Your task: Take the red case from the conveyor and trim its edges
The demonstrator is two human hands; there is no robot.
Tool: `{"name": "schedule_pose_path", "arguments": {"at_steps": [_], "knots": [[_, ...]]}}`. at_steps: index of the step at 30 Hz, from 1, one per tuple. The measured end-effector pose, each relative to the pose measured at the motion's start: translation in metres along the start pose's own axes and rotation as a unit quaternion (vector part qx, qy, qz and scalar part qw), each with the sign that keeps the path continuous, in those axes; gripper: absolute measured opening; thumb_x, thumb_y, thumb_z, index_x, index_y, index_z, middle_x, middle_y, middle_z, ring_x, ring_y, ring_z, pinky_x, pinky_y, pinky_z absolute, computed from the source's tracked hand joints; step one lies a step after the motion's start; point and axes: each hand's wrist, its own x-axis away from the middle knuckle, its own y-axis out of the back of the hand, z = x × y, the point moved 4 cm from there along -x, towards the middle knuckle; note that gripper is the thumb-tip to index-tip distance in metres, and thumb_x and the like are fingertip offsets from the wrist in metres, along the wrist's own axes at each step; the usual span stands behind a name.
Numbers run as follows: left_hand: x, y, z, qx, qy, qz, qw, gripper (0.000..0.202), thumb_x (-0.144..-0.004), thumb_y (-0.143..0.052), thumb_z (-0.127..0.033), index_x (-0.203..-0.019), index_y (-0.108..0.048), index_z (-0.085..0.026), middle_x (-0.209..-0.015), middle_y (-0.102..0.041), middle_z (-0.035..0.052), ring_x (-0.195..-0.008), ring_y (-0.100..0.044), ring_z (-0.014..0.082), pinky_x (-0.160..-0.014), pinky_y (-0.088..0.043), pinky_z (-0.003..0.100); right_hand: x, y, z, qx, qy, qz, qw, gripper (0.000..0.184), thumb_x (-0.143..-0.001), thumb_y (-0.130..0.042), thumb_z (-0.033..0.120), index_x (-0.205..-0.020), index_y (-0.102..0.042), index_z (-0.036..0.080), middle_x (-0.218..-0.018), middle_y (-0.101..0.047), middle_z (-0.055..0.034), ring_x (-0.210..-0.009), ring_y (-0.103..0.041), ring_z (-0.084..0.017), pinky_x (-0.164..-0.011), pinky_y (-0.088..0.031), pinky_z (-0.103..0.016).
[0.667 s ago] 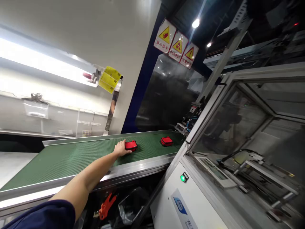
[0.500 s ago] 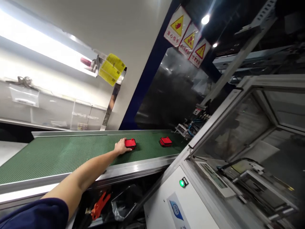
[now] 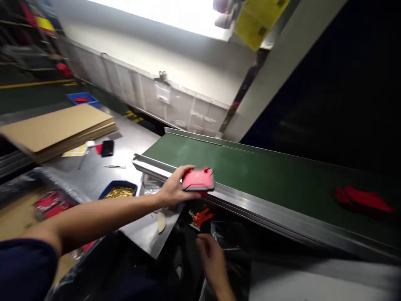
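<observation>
My left hand [image 3: 173,190] grips a flat red plastic part [image 3: 198,180] and holds it in the air above the near metal edge of the green conveyor belt [image 3: 250,171]. A second red part [image 3: 363,200] lies blurred on the belt at the far right. Low in the middle, my right hand [image 3: 211,259] hangs below the belt's edge with its fingers loosely curled; nothing shows in it.
A steel worktable [image 3: 94,171] on the left carries a stack of cardboard sheets [image 3: 56,129], a black phone [image 3: 107,147] and a blue tray of small brass pieces [image 3: 119,191]. An orange tool [image 3: 202,217] lies under the belt. Red parts [image 3: 50,202] lie in a box at lower left.
My left hand has lifted the red part off the belt and drawn it back to the near edge. The view swung left and down, and my right hand came into view.
</observation>
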Motion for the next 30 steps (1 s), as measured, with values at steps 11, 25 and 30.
{"name": "schedule_pose_path", "arguments": {"at_steps": [11,25,30], "knots": [[0.279,0.045,0.141,-0.272,0.232,-0.084,0.930,0.072,-0.077,-0.072,-0.063,-0.127,-0.046,-0.019,-0.119,-0.061,0.0151,-0.107,-0.064,0.0365,-0.089,-0.057,0.059,-0.072,-0.220,-0.018,0.110,-0.050,0.129,0.984,0.040,-0.079,-0.069,0.021,-0.117,-0.057,0.014,-0.124,-0.057,-0.0157,-0.102,-0.064,-0.029,-0.086,-0.051,-0.043],[0.291,-0.045,0.263,-0.147,0.105,-0.071,0.981,0.100,-0.077,-0.073,-0.063,-0.151,-0.022,-0.018,-0.141,-0.050,0.0210,-0.130,-0.048,0.0388,-0.110,-0.037,0.062,0.008,-0.172,-0.045,0.011,-0.107,0.021,0.994,0.051,-0.080,-0.061,0.066,-0.091,-0.058,0.016,-0.074,-0.068,-0.0048,-0.061,-0.064,-0.018,-0.057,-0.052,-0.028],[0.295,-0.043,0.266,-0.121,0.120,-0.081,0.982,0.091,-0.083,-0.069,-0.056,-0.150,-0.021,-0.018,-0.138,-0.054,0.0187,-0.128,-0.052,0.0344,-0.111,-0.039,0.058,0.000,-0.208,-0.015,0.029,0.012,0.028,0.999,0.037,-0.088,-0.060,0.051,-0.107,-0.067,0.021,-0.102,-0.068,-0.0069,-0.092,-0.065,-0.018,-0.086,-0.052,-0.031]]}}
